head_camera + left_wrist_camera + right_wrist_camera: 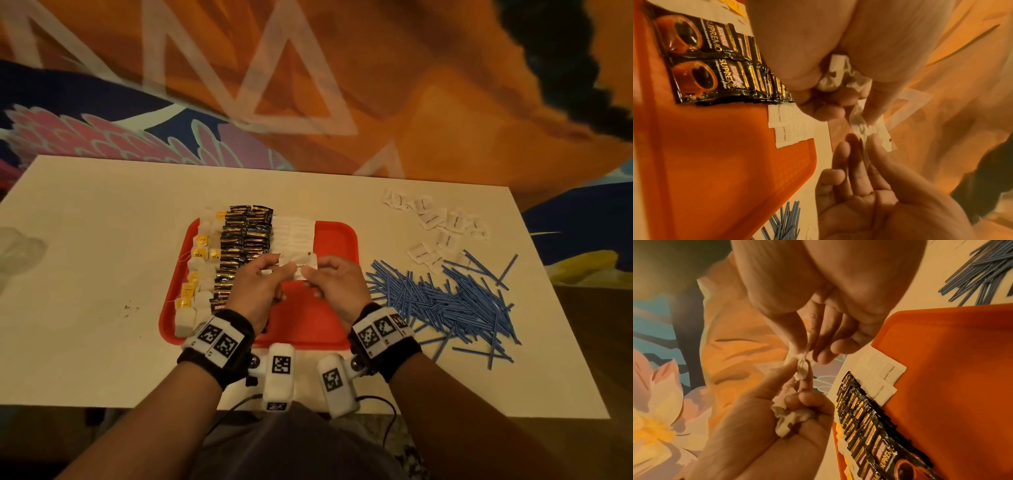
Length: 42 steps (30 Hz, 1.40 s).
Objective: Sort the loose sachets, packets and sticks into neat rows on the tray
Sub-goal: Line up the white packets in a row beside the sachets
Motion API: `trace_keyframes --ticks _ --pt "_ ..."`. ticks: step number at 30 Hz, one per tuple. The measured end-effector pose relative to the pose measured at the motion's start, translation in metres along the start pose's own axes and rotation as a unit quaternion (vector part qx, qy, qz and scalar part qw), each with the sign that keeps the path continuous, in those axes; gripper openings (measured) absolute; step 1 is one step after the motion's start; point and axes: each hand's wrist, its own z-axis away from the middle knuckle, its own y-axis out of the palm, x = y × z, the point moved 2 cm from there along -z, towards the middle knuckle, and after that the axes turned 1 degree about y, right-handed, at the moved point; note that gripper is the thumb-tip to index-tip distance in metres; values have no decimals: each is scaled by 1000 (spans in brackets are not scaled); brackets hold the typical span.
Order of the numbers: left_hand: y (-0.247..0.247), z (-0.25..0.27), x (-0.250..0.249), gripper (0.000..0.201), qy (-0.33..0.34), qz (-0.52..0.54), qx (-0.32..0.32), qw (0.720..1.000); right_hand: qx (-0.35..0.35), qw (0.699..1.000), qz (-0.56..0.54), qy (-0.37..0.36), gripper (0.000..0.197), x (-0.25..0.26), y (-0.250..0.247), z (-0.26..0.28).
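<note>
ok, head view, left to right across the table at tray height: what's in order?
tea bags → black coffee sachets → left hand → right hand, both pinching white sachets over the red tray → blue sticks, loose on the table.

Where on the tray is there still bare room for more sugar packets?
Bare red tray lies right of the sugar packets and along the near edge. The left half is crowded with coffee sachets and tea bags.

Coffee packets [701, 65] read "SUPREMO"; sachets [785, 128] "brown sugar".
</note>
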Motion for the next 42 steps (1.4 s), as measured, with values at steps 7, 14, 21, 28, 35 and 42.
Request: trace_keyframes --ticks 7,14,21,28,35,42 --pt "-3 -4 -22 10 -37 -189 95 977 83 957 273 -45 13 24 -8 -9" --pt "-4 -13 -30 17 6 -177 55 983 -10 996 79 -37 17 21 -12 -12" --pt "-3 -13 -17 10 -145 11 14 989 19 1000 22 7 13 13 -1 -16" --pt "-8 -11 -23 12 -53 -118 40 991 63 995 81 1 7 22 1 -20" --pt "-12 -16 -23 20 46 -147 -14 988 7 992 -96 80 19 10 18 -23" --pt "-30 -33 -11 37 129 -271 -58 952 32 997 -21 66 22 -4 33 -23"
